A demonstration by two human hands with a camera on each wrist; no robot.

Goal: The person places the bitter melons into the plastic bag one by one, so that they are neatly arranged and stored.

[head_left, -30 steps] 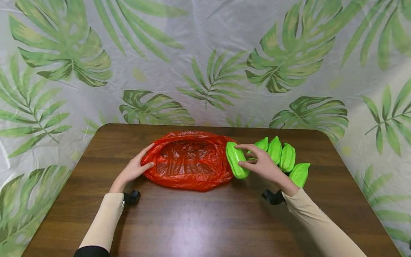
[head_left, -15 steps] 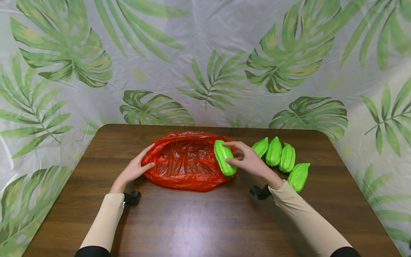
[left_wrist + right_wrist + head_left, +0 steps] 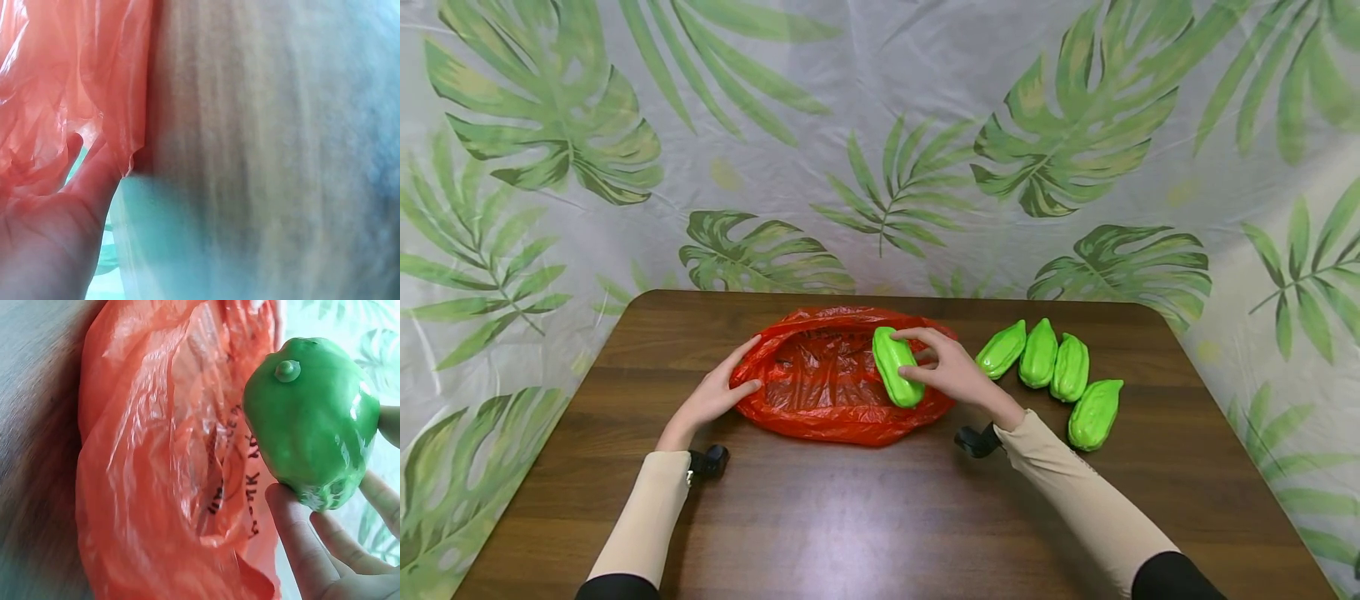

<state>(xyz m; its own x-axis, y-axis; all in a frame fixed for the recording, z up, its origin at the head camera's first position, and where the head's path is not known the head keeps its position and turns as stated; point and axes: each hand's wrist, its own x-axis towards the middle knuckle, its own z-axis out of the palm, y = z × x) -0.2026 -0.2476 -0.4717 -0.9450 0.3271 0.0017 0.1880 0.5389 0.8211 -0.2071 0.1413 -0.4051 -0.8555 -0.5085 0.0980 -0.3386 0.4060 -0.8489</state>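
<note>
A thin red plastic bag lies on the table with its wide mouth spread upward. My left hand holds the bag's left rim, thumb and fingers apart; in the left wrist view, red film covers some of the fingertips. Between the thumb and fingers of my right hand is a glossy green, ridged, fruit-shaped object, raised over the right part of the bag's mouth. The right wrist view shows its rounded end with a small stub. Several similar green objects lie to the right of the bag.
The brown wooden table extends in front of the bag. A leaf-patterned cloth hangs behind its far edge. Dark lettering shows on the bag in the right wrist view.
My right hand has carried the green fruit-shaped object leftward from beside the bag's right edge to over its mouth. The left hand and the bag have hardly moved.
</note>
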